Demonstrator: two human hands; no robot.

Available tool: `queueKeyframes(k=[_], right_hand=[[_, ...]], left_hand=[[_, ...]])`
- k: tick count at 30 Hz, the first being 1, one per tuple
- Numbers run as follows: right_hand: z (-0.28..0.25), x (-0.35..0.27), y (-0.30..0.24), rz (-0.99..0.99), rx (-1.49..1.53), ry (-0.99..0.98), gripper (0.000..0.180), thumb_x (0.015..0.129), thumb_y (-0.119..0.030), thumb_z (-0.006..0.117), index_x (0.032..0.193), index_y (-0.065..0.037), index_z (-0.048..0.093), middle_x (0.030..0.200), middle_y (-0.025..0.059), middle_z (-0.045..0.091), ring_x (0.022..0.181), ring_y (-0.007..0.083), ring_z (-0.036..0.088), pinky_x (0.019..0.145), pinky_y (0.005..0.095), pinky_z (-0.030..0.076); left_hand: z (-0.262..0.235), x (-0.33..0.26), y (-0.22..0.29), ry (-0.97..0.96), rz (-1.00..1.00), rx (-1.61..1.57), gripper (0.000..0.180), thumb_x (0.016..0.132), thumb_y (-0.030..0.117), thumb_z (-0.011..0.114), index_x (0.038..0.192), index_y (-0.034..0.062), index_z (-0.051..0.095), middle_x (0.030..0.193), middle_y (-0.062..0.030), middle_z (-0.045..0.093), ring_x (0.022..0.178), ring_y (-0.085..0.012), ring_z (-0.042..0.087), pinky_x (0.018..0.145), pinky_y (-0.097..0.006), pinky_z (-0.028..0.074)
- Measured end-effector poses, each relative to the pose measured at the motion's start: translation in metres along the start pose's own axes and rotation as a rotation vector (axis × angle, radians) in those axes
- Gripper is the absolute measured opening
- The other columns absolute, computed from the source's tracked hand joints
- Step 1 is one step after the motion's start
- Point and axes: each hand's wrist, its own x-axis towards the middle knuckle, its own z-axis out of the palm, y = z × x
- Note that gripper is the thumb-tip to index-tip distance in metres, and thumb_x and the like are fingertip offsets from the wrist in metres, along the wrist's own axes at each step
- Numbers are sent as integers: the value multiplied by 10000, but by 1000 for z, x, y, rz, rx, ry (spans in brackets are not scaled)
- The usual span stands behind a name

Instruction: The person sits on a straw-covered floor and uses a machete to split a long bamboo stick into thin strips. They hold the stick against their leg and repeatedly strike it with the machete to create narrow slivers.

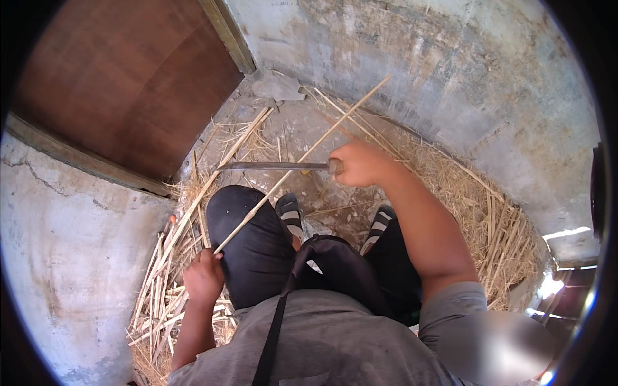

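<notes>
My left hand (204,276) is closed round the lower end of a long, pale bamboo strip (311,150), beside my left knee. The strip runs slantwise across my thigh, up and away to the right. My right hand (362,163) grips the wooden handle of a long, narrow-bladed knife (273,166). Its blade points left and crosses the strip ahead of my knee; whether the edge touches the strip I cannot tell. The blade's tip reaches near other pale strips (241,140) lying on the floor to the left.
Split strips and shavings heap on the left (158,309) and along the right wall (496,225). A brown door panel (129,83) in a wooden frame stands at the far left. Stained plaster walls (418,58) close in around me. A grey flat piece (278,85) lies in the far corner.
</notes>
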Motion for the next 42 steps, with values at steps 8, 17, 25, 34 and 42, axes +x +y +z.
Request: queueKeyframes(k=[8,17,25,34,42], right_hand=[[9,15,84,265,134,225,518,799,-332,738,1219,-32,692,1104,186,734,1014,375,696,863,471,542],[-1,10,59,378,512,98,500,763,-334,766,1075,44,668,1012,201,730,910,394,703,831,495,542],[23,5,-2,-86,49,-1,478,760,-324,768,1099,10,715,1062,237,724,986,387,697,880,484,545],[14,12,33,51,152,-16,426,767,-316,763,1099,-51,736,1010,216,732,972,407,694,860,472,550],[13,5,22,56,165,81,455,770,-318,761,1121,-31,723,1099,244,705,1027,407,675,883,468,538]], left_hand=[[-1,3,-10,-39,19,-21,178,973,239,643,920,74,606,773,-165,676,647,-397,665,582,-503,513],[5,7,-13,-37,25,35,179,978,255,634,928,85,610,788,-144,682,644,-385,670,555,-508,502],[-22,19,-8,-259,-22,-42,225,1006,261,585,905,60,577,767,-188,673,647,-415,660,595,-536,506],[1,10,-18,-141,-39,-233,222,998,240,626,893,51,572,672,-219,637,618,-462,633,567,-541,482],[5,8,-17,-151,-28,-106,229,994,254,619,913,43,587,735,-219,664,645,-462,648,583,-545,504]])
